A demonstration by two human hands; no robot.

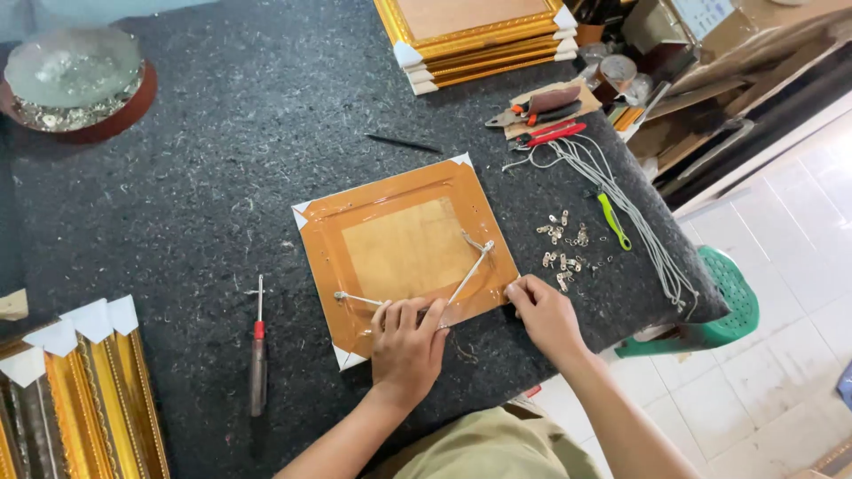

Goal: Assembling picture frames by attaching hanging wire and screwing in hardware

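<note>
Cord (469, 270), pale and thin, runs across the taped back of one picture frame (404, 253) lying face down at the middle of the dark felt table (222, 160). It looks soft and limp, light, likely to slip unless pinched close to its ends. The frame seems stiff and light, its white-capped corners probably easy to dent; its long edges look like the safest hold.

The left hand (406, 341), at the frame's 6 o'clock edge, presses flat with fingers together on the cord. The right hand (543, 310), at 4 o'clock, pinches shut at the frame's corner; what it grips I cannot tell.

One screwdriver (257, 355) lies at 8 o'clock. Small metal hangers (564, 248), too many to count, are scattered at 3 o'clock. Two stacks of gilt frames (479, 35) are in view, at 12 and 8 o'clock.
</note>
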